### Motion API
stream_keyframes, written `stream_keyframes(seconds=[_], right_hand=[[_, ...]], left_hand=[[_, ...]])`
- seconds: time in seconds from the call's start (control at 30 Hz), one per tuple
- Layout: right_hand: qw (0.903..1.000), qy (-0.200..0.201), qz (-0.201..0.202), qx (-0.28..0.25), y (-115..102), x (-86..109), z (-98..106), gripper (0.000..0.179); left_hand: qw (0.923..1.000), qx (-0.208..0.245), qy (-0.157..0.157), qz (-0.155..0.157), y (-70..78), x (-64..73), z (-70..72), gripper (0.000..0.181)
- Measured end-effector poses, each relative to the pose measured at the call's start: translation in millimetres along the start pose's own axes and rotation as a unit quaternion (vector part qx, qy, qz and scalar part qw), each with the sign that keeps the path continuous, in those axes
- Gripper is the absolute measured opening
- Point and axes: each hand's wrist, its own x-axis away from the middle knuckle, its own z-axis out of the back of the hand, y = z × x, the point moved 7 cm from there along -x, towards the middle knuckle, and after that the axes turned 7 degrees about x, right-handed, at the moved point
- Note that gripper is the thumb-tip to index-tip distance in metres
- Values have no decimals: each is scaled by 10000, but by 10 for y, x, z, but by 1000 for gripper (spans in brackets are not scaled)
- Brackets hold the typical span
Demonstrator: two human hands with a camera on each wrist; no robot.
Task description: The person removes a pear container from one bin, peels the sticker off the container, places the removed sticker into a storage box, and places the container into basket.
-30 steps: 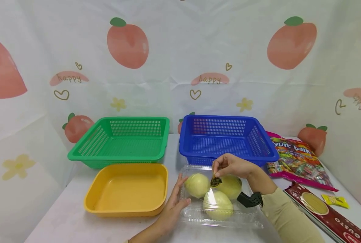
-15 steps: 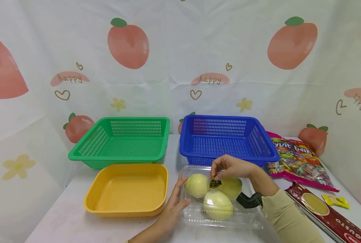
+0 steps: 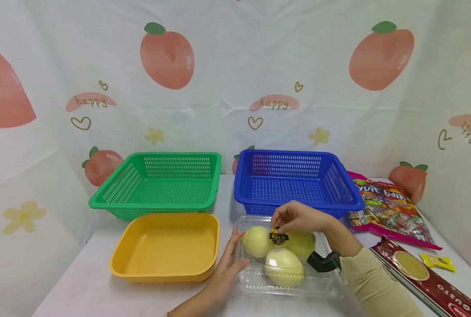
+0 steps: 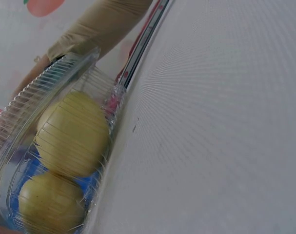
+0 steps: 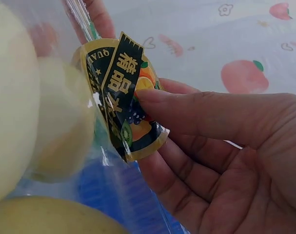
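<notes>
At clear fruit box point(image 3: 322, 285): right hand point(image 3: 300, 218) pinches sticker point(image 3: 279, 238); left hand point(image 3: 226, 267), fingers extended, touches left edge.

Left grip point(image 3: 226, 267) lay low, fingers extended, thumb apart. Right grip point(image 3: 302, 218) hung higher, thumb pinched against forefinger; right forearm point(image 3: 374, 281) slanted inward, sleeved.

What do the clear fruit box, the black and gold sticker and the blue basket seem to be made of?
Clear fruit box: probably thin, glossy plastic; see-through, with ribs and bright reflections.
Black and gold sticker: coated paper or film, unclear which; thin, crisply printed.
Blue basket: likely moulded plastic, slight sheen; uniform colour, regular slots.
</notes>
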Motion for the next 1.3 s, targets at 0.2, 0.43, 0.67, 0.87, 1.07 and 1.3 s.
stream_keyframes(seconds=[0.2,0.43,0.67,0.87,1.07,1.3], right_hand=[[9999,-66,31,91,-16,-4,-6,28],[9991,-241,353,-4,-55,7,-27,15],[9979,-297,563,-108,-71,12,-29,18],[9967,-300,605,-446,-41,20,-23,19],[9949,-312,666,-693,-34,28,-11,20],[9940,-269,618,-857,-19,48,4,23]], left_hand=[[10000,-8,31,64,-34,-10,13,62],[10000,13,14,-5,-5,1,-1,61],[10000,2,-13,-87,30,10,-9,61],[9999,25,-20,-108,19,4,-8,61],[10000,45,-9,-84,23,6,-9,61],[9999,39,-58,-87,35,-1,-10,61]])
